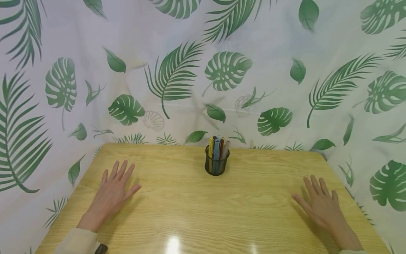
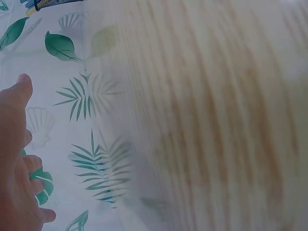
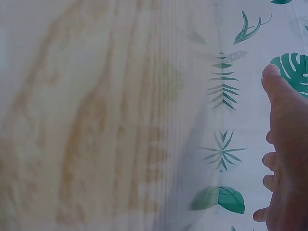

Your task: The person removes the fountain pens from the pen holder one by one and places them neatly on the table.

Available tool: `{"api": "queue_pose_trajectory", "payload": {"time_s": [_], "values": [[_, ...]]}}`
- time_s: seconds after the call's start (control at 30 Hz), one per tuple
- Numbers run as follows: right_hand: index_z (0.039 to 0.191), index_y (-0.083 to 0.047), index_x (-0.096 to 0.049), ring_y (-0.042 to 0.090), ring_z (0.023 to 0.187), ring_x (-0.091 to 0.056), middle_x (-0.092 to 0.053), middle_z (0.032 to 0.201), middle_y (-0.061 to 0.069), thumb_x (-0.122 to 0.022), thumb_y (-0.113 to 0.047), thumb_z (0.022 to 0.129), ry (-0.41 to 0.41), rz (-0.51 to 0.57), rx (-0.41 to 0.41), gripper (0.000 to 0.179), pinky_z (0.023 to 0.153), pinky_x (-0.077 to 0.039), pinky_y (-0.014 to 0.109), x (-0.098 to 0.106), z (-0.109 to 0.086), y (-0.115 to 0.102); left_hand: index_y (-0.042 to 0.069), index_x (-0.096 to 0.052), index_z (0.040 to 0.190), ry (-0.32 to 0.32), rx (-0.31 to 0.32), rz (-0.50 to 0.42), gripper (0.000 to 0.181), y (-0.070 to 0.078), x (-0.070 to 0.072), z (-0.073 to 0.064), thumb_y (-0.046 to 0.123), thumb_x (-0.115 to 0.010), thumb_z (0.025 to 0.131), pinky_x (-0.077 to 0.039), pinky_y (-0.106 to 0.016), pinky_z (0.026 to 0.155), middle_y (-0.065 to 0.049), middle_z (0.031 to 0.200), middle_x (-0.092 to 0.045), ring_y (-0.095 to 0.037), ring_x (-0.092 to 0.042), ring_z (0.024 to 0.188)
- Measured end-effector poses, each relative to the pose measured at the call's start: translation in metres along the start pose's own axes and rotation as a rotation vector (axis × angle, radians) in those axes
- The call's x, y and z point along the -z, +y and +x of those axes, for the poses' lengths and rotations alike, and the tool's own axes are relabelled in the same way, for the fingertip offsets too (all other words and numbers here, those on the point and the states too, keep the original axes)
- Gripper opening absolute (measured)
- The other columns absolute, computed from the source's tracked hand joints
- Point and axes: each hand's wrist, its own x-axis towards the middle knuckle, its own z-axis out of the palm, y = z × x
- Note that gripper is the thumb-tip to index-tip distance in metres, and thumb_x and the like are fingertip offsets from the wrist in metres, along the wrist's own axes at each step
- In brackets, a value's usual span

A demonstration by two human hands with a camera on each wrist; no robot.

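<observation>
A black mesh pen holder [image 1: 213,168] stands upright toward the back of the wooden table [image 1: 190,211]. Several pens and markers [image 1: 217,150] in yellow, blue, dark red and grey stick up out of it. To its left, my left hand [image 1: 111,192] is spread palm down over the table with nothing in it. My right hand [image 1: 321,204] is at the right side of the table, its fingers also extended and holding nothing. Both hands are well apart from the pen holder. In the left wrist view, a bit of the holder's rim [image 2: 53,4] shows at the top edge.
A white cloth [image 1: 177,123] printed with green leaves hangs behind the table and along both its sides. The table's back edge [image 1: 158,144] meets this cloth. A dark band [image 1: 101,249] shows at the left sleeve [image 1: 77,241].
</observation>
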Motion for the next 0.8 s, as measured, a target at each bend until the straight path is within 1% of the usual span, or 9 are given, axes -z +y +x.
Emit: {"api": "queue_pose_trajectory", "payload": {"time_s": [0.3,0.53,0.67,0.8], "values": [[0.161,0.007,-0.021,0.058,0.15,-0.006,-0.016,0.163,0.037,-0.047,-0.053,0.108,0.029,0.005,0.012,0.085,0.101,-0.01,0.088,-0.006,0.001,-0.001,0.003,-0.031,0.162,0.005,-0.009,0.006,0.079,0.002,-0.003,0.003,0.053,-0.053,0.105,-0.013,-0.073,0.117,-0.027,0.166,-0.021,-0.049,-0.014,0.153],[0.161,0.007,-0.018,0.057,0.151,-0.002,-0.016,0.161,0.039,-0.045,-0.049,0.11,0.043,0.056,0.021,0.08,0.104,-0.009,0.086,-0.006,0.005,-0.005,0.002,-0.032,0.161,0.014,-0.026,-0.007,0.077,0.011,-0.005,0.011,0.05,-0.054,0.105,-0.015,-0.073,0.117,-0.027,0.165,-0.024,-0.048,-0.015,0.153],[0.158,0.01,-0.023,0.06,0.148,-0.011,-0.021,0.159,0.041,-0.046,-0.046,0.11,0.084,0.063,0.036,0.077,0.103,-0.015,0.086,-0.008,0.008,-0.008,0.001,-0.033,0.16,0.022,-0.035,-0.024,0.075,0.018,-0.008,0.017,0.047,-0.055,0.106,-0.016,-0.072,0.117,-0.027,0.165,-0.026,-0.048,-0.017,0.153],[0.153,0.014,-0.031,0.063,0.141,-0.023,-0.028,0.154,0.042,-0.049,-0.042,0.11,0.143,0.068,0.057,0.073,0.1,-0.024,0.083,-0.009,0.01,-0.015,0.001,-0.032,0.16,0.028,-0.039,-0.061,0.074,0.025,-0.012,0.024,0.045,-0.056,0.106,-0.017,-0.071,0.118,-0.027,0.164,-0.028,-0.048,-0.018,0.153]]}}
